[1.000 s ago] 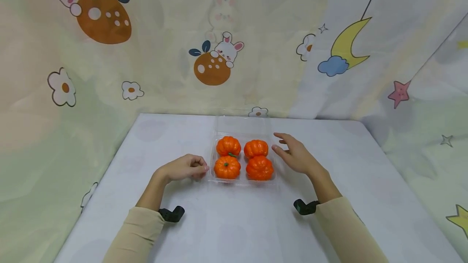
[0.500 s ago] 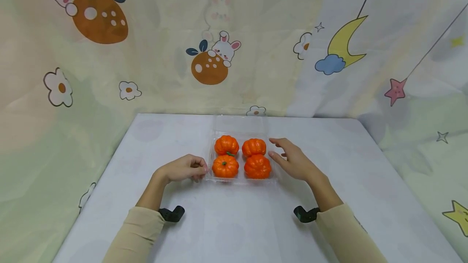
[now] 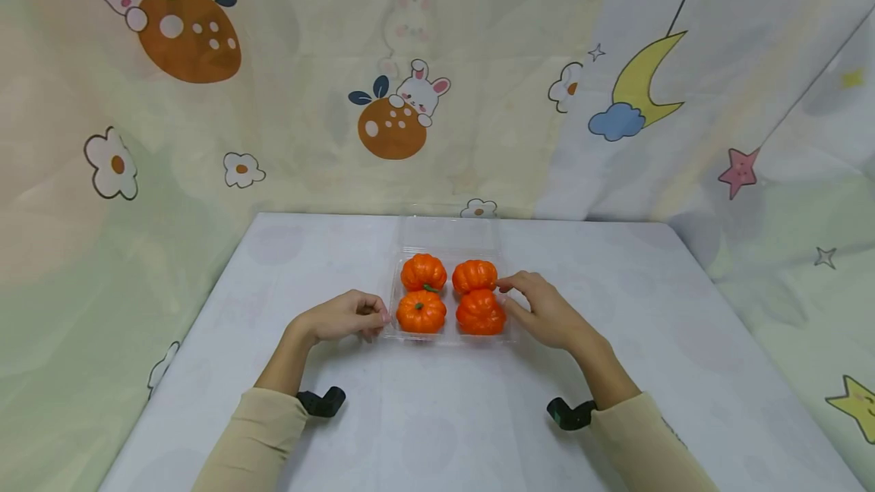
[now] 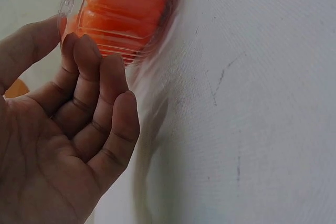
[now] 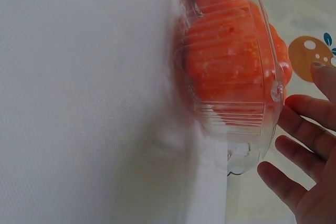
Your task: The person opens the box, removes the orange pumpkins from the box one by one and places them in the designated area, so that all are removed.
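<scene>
A clear plastic container (image 3: 451, 338) holds several orange pumpkins (image 3: 421, 312), arranged in two columns. My left hand (image 3: 349, 315) pinches its left rim; in the left wrist view the thumb and curled fingertips of this hand (image 4: 79, 103) meet the clear wall (image 4: 65, 9). On the opposite side, my right hand (image 3: 547, 313) has its fingers at the right edge, beside the two right pumpkins (image 3: 481, 313). The right wrist view shows that hand (image 5: 310, 140) with spread, loosely bent fingers by the rim (image 5: 275, 66); whether they touch it is unclear.
The container's clear lid (image 3: 449, 234) is raised behind it, near the back edge of the white table (image 3: 437, 416). A patterned cloth (image 3: 294, 82) hangs behind and beside the table. Dark wrist cameras (image 3: 570, 414) sit on both wrists.
My right hand has moved left and slightly down, from beside the container to its right edge. The left hand keeps its hold. The head view has shifted slightly.
</scene>
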`<state>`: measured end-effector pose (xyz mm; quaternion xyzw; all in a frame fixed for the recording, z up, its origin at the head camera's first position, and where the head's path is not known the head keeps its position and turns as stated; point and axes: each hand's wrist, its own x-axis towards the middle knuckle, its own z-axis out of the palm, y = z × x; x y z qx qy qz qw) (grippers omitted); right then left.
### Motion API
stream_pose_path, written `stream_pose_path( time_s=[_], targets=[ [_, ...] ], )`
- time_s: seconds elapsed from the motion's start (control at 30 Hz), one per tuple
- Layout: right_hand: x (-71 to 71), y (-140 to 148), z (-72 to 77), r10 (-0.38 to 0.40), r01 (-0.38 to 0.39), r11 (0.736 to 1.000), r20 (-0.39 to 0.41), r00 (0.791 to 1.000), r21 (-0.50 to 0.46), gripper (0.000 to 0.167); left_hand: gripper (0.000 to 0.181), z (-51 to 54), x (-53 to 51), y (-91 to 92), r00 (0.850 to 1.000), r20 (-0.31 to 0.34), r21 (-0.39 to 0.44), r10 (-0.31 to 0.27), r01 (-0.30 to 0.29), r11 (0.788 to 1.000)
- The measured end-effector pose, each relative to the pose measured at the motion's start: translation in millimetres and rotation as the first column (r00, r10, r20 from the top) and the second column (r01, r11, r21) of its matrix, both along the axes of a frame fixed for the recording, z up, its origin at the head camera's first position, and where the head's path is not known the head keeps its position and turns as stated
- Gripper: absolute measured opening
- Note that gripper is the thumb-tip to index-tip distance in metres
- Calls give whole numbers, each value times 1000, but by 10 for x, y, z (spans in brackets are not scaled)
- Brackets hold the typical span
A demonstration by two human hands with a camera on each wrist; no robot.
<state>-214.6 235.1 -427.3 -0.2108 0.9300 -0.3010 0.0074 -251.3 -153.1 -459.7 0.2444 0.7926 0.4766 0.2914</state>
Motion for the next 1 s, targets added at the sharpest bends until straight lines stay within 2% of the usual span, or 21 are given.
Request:
stream_pose_path(
  time_s=[0.3,0.47,0.6,0.77,0.9,1.0],
  targets=[
    [31,-72,-13,-5,4,1000,29,1000,19,37,28,31,3,25,1000,6,-1,0,0,1000],
    [34,-94,-8,4,-4,1000,40,999,-4,35,27,26,-2,24,1000,9,1,-3,3,1000],
    [23,-114,-13,31,-28,998,46,998,-58,27,26,22,-9,20,1000,9,0,-5,5,1000],
    [4,-144,-40,64,-63,987,-1,998,-147,18,27,30,-12,17,1000,16,7,-4,4,1000],
    [-13,-176,-61,82,-85,983,-21,996,-163,24,27,31,-2,10,1000,15,13,-4,4,1000],
    [-17,-204,-59,77,-75,985,5,997,-157,31,27,24,7,2,1000,13,16,-3,2,1000]
  ],
)
